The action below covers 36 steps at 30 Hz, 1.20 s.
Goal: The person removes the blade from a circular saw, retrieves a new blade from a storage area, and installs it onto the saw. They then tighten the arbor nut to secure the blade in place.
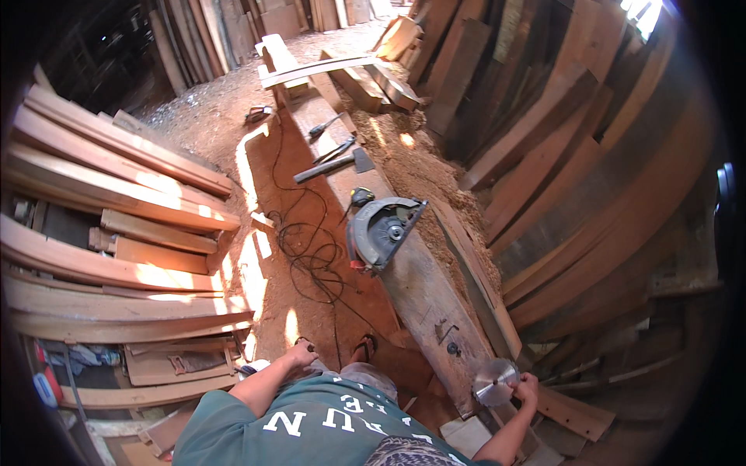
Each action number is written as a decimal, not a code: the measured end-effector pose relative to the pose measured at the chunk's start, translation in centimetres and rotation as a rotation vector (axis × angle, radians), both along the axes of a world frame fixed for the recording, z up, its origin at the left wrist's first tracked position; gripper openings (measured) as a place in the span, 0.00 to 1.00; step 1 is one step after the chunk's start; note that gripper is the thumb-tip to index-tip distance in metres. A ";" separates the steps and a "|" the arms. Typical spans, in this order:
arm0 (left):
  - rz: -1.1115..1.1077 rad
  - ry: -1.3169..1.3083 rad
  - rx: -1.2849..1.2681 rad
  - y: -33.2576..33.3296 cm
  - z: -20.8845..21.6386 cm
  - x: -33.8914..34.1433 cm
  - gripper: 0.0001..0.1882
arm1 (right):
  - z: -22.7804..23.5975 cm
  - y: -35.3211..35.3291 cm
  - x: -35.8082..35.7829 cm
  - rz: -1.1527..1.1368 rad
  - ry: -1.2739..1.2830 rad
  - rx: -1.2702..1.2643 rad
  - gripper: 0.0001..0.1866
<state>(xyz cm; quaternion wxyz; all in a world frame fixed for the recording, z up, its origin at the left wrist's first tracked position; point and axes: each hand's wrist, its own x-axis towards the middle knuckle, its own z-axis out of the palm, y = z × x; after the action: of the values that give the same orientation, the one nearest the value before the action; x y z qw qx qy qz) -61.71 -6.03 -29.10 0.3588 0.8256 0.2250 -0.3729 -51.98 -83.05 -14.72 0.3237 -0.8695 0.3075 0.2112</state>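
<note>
My right hand point(527, 387) grips a round, shiny circular saw blade point(494, 384) by its edge, over the near end of a long wooden plank bench point(423, 291). My left hand point(301, 353) is in front of my body with its fingers curled; a small dark thing at the fingertips is too small to name. Near the blade, a bent hex key point(447, 334) and a small dark round part point(454, 349) lie on the plank. Farther along rests a circular saw point(386, 231) with its guard and bare hub facing up; no blade shows on the hub.
Beyond the saw lie a tape measure point(360, 197), a hatchet point(336, 165) and a screwdriver point(324, 126). A black cord point(311, 245) coils on the floor left of the bench. Boards are stacked at left point(116, 182) and lean at right point(536, 147); sawdust point(420, 171) is heaped alongside.
</note>
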 end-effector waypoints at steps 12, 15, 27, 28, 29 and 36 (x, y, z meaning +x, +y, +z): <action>-0.222 0.187 -0.158 2.6 -1.3 -11.7 0.28 | 19.5 43.3 9.3 1.096 -0.326 0.006 0.14; 0.205 -0.015 -0.195 3.1 3.5 -13.1 0.25 | 19.2 55.6 8.4 1.381 -0.509 0.145 0.11; 1.445 -1.093 -0.336 8.3 15.9 -26.7 0.52 | 18.0 89.8 -9.3 2.277 -0.272 0.670 0.08; 1.500 -1.154 -0.295 8.8 16.0 -27.9 0.52 | 17.9 91.4 -10.8 2.391 -0.359 0.676 0.09; 1.601 -1.228 -0.433 9.4 15.5 -29.0 0.50 | 17.9 93.0 -12.3 2.407 -0.229 0.698 0.09; 1.546 -1.019 0.176 14.0 25.6 -33.1 0.25 | 19.6 101.7 -18.7 2.596 -0.001 0.827 0.07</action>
<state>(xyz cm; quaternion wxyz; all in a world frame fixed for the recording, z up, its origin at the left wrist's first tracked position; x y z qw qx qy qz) -94.82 7.99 -3.45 0.4990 0.5346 0.5555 0.3957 -70.69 18.64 4.88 0.1285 -0.3708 -0.8096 0.4366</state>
